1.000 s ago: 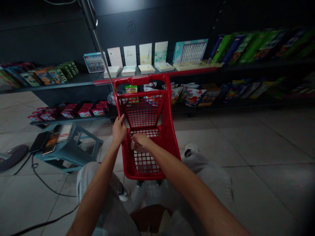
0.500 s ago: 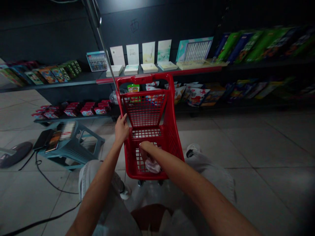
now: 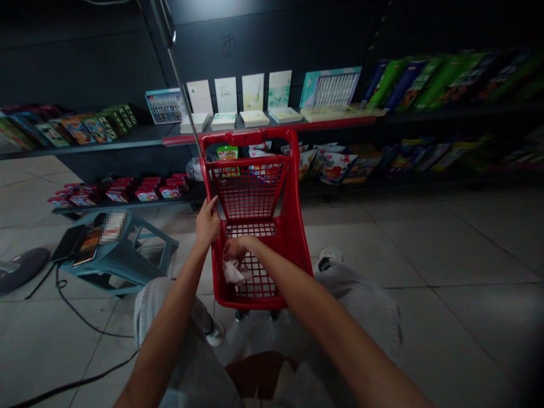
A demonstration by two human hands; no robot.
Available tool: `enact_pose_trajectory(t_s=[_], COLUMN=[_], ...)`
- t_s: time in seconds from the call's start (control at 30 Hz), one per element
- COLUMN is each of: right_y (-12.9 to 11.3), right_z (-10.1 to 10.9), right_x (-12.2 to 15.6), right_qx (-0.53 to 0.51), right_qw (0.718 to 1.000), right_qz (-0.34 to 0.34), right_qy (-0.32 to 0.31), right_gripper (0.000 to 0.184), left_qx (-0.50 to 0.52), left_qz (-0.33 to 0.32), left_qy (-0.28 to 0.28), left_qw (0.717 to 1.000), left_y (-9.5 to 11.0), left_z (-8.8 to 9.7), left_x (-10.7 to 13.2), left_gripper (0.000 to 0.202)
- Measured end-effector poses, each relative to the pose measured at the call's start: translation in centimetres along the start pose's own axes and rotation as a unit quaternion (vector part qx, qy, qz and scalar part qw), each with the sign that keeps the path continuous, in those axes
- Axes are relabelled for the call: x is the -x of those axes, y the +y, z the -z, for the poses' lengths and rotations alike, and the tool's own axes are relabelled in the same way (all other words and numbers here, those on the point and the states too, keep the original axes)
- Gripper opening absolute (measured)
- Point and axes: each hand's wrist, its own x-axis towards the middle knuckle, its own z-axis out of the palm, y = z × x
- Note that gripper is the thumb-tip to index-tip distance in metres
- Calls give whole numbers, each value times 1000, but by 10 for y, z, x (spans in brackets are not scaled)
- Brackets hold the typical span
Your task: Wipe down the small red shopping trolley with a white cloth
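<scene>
ok, reading left to right. far left on the floor: a dark round base (image 3: 19, 269) with a cable (image 3: 76, 317) trailing off it, then a teal stool (image 3: 127, 252) carrying a couple of flat dark items, well apart from both my hands.

left hand (image 3: 207, 224) is curled over the left top rim of the red cart (image 3: 297, 238), fingers wrapped on the edge, thumb side up. it grips the rim only, nothing else in it.

right hand (image 3: 236, 249) is down inside the basket, just right of the left one and lower, fingers pinched shut around a crumpled pale cloth (image 3: 236, 273). the wad hangs below the knuckles, against the mesh near the left inner wall. can't tell if it presses the floor grid or just the wall. it has no real long axis, it's a bunched lump. the right hand is the one on it; the left is near but above, separated by the rim.

cart's long axis runs away from me toward the shelves (image 3: 127, 136); its handle bar (image 3: 246, 137) sits at the far end. a metal pole (image 3: 181, 79) slants up behind the far left corner. right wall of the basket is free of my forearm. my knees flank the near end, shoe (image 3: 329, 258) just right of the cart. further right only floor tiles (image 3: 446, 243) and dim shelving.
</scene>
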Motion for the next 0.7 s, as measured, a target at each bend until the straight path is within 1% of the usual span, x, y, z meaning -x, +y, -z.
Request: enact_pose_trajectory(t_s=[0.07, 0.13, 0.23, 0.3, 0.37, 0.47, 0.57, 0.63, 0.7], right_y=[2, 2, -2, -9, -17, -30, -39, -41, -40], right_z=[10, 17, 26, 31, 34, 31, 19, 12, 9], right_x=[0, -1, -4, -4, -3, 1, 7, 11, 14], right_qx=[-34, -70, -118, -140, -145, -102, -28, 34, 91], right_qw=[998, 987, 953, 930, 909, 885, 876, 877, 896], right_qz=[15, 34, 58, 72, 97, 164, 210, 203, 162], right_qy=[57, 142, 272, 332, 380, 425, 434, 435, 403], right_gripper=[14, 17, 28, 38, 41, 39, 45, 53, 64], left_qx=[-4, -7, -9, -13, -17, -22, -25, -23, -19], left_qz=[10, 15, 19, 26, 32, 37, 42, 44, 40], left_qy=[1, 1, -2, -2, -4, -7, -2, 0, 1], left_qw=[1000, 1000, 1000, 1000, 999, 999, 999, 999, 999], left_y=[-1, -2, -3, -3, -2, 0, 1, 1, 0], left_z=[-1, -2, -2, -3, -2, -1, 0, 1, 1], left_x=[0, 0, 0, 1, 2, 3, 4, 5, 5], left_gripper=[55, 55, 56, 57, 57, 57, 56, 55, 53])
